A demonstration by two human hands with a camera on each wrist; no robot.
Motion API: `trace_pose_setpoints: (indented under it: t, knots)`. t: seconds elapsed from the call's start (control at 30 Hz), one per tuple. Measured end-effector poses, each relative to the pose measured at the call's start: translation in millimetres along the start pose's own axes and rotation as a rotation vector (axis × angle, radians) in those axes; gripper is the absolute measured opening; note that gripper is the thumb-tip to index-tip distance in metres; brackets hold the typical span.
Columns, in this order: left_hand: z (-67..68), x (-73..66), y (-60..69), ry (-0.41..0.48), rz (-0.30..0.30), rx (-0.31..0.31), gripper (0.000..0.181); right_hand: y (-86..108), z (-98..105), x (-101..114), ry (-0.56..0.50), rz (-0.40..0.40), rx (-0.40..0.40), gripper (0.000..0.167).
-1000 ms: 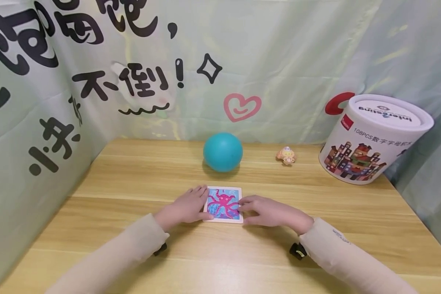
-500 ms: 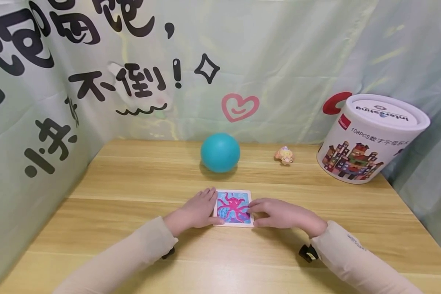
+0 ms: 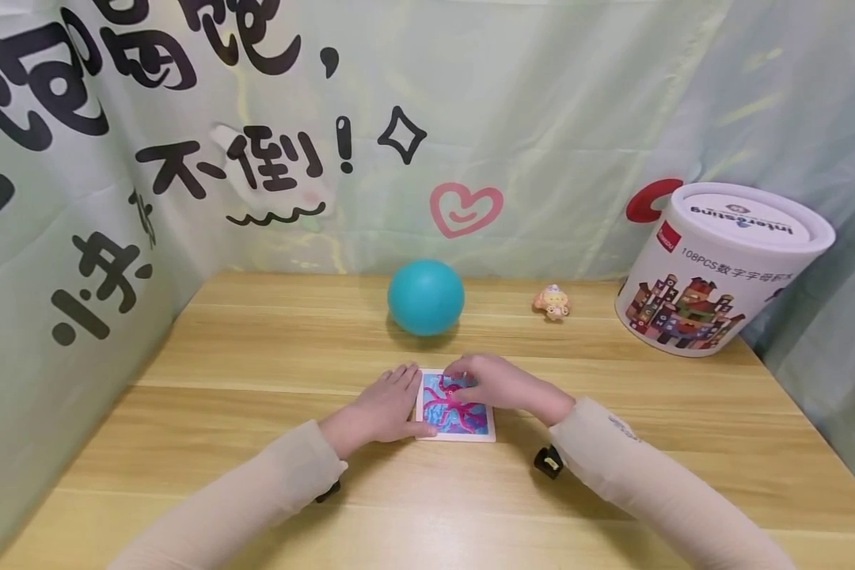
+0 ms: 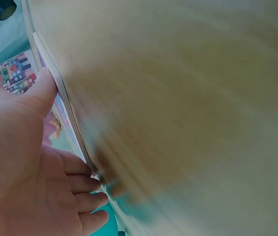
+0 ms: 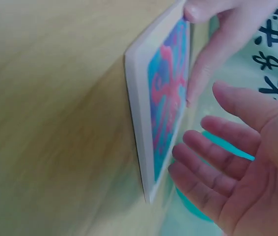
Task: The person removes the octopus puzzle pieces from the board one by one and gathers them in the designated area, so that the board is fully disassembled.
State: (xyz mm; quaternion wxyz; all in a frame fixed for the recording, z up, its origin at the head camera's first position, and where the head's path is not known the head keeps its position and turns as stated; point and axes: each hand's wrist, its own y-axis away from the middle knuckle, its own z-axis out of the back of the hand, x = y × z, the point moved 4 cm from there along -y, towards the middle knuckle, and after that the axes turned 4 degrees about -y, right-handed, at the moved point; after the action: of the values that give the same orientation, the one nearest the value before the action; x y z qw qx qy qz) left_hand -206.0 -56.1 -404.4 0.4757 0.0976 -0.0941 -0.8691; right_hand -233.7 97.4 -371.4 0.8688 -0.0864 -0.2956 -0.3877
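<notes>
The octopus picture board [image 3: 456, 416] lies flat on the wooden table [image 3: 271, 348], nearer than the blue ball [image 3: 426, 298]; the left hand [image 3: 390, 408] lies along its left edge, fingers straight, thumb by the near-left corner; the right hand [image 3: 502, 381] is over its far-right part, fingers loosely bent and pinching nothing, though I cannot tell whether a fingertip touches. The board looks light, stiff and perhaps slick-faced; opposite pale edges seem the surest hold.

Tub [image 3: 723, 269] reads "Interesting", "108PCS"; curtain [image 3: 556, 134] reads "不倒!"
</notes>
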Motion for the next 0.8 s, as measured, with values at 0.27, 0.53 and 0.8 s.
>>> trace_pose_setpoints:
  t: [0.27,0.53,0.8]
  knots:
    - [-1.3,-1.7,-2.0,-0.048,-0.002,-0.002,0.095,-22.3,-12,2,0.102,-0.026,-0.016,0.034]
    - [-0.5,-0.7,-1.4,-0.047,-0.01,-0.006,0.095,-28.7,-17,3,0.155,-0.024,-0.021,0.03]
    - [0.4,-0.4,-1.3,-0.041,-0.011,-0.007,0.094,-28.0,-19,3,0.13,-0.037,-0.069,0.033]
